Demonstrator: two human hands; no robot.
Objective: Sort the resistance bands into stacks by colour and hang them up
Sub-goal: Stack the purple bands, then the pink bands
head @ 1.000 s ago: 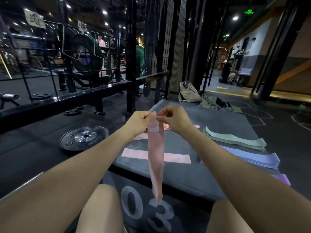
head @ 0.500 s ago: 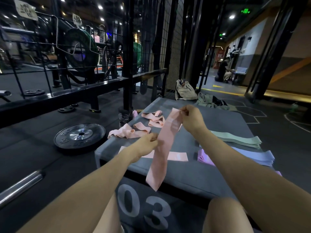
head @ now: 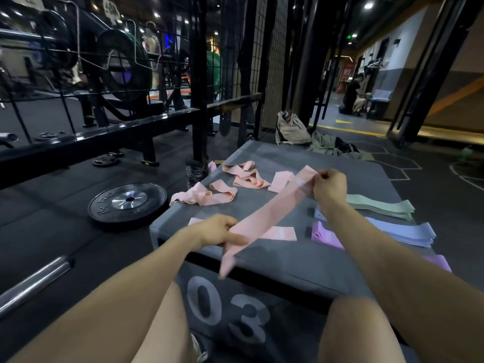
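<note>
A pink band (head: 267,216) stretches slantwise above the grey box (head: 275,260) marked 03. My right hand (head: 328,186) pinches its far upper end. My left hand (head: 218,230) grips it lower down, and the loose tail hangs over the box's front edge. Under it a flat pink band (head: 281,233) lies on the box. Several loose pink bands (head: 209,196) are heaped at the far left of the top. On the right lie stacks of green bands (head: 379,208), blue bands (head: 408,233) and purple bands (head: 324,233).
A black weight plate (head: 128,201) lies on the floor left of the box, with a steel barbell (head: 34,282) nearer me. A black rack and wire grid (head: 199,82) stand behind the box. A bag (head: 289,129) and clothes lie beyond. My knees are below the box front.
The band hung straight down from both hands held together. My left hand has slid down along it and my right has moved right, so the band is now drawn out slantwise.
</note>
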